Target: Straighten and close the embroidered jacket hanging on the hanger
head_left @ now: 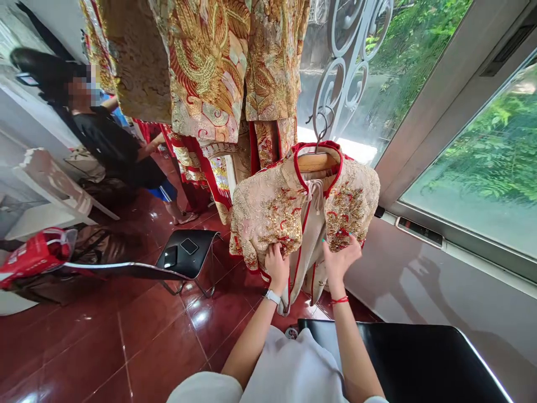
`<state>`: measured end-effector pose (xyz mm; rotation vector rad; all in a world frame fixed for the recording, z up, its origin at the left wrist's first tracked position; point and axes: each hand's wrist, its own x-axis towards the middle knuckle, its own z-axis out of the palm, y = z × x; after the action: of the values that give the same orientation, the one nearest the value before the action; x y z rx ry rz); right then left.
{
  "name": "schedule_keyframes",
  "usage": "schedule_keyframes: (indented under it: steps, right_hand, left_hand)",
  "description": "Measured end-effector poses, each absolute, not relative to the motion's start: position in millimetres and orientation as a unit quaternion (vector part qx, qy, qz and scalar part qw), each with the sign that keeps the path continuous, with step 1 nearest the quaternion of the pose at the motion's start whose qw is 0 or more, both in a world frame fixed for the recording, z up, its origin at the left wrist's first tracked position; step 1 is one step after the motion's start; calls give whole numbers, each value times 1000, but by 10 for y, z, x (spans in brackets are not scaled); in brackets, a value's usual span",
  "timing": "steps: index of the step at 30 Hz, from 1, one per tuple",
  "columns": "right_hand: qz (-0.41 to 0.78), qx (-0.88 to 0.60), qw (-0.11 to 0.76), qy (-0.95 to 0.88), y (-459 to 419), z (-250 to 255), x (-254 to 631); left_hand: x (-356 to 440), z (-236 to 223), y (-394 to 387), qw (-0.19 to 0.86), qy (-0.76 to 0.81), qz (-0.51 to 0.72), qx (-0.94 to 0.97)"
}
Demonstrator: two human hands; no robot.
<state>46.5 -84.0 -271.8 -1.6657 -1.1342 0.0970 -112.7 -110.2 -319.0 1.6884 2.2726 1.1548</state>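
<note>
White clothing (293, 364), jacket (268, 207) against both grips (277, 268) (342, 260)

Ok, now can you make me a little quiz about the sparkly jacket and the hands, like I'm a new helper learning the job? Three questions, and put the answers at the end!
1. True or false: both the left hand and the right hand are touching the jacket.

2. Which wrist wears the thin red band?
A) the left
B) the right

3. Fill in the missing word: the jacket's collar is edged in the colour ____.

Key:
1. True.
2. B, the right.
3. Red.
</note>
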Motion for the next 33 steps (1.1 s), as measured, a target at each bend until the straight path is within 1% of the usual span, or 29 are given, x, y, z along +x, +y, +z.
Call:
schedule_keyframes:
  steps: [1, 3, 7, 9, 11, 12, 16, 20, 23, 26, 29, 33]
  right_hand:
    - [14, -719, 507, -475, -804, -2770, 589]
    - [9, -733, 471, -491, -760, -2861, 787]
    - [10, -756, 469, -456, -828, -2925, 991]
    - [25, -778, 442, -446, -890, -2912, 1042]
    - [69, -784, 416, -455, -923, -2888, 1069]
    - [100, -775, 416, -465, -925, -2873, 1067]
    - [215, -686, 452, -527, -899, -2784, 913]
    - [290, -611, 425, -602, -950, -2657, 628]
    - [321, -568, 396, -646, -1030, -2612, 497]
    - [323, -569, 395, -645, -1084, -2651, 446]
    - [292, -593, 403, -633, -1096, -2722, 402]
    - [261, -612, 395, -633, -1070, -2794, 311]
  left_hand:
    - [-1130, -3189, -1141, 38, 741, 379, 553]
    - [-1140, -3185, -1223, 33, 739, 383, 553]
    - [-1200, -3127, -1319, 49, 734, 366, 570]
    - [-1256, -3065, -1338, 63, 732, 344, 585]
    - [-1308, -2985, -1352, 72, 730, 323, 599]
    - [-1323, -2938, -1358, 74, 729, 314, 603]
    - [-1234, -2704, -1378, 99, 721, 308, 613]
    - [-930, -2489, -1413, 157, 668, 381, 620]
    - [-743, -2474, -1426, 176, 625, 429, 628]
    - [-698, -2573, -1371, 189, 629, 420, 626]
    - [-738, -2671, -1288, 210, 658, 390, 609]
    - [-818, -2789, -1230, 218, 642, 407, 612]
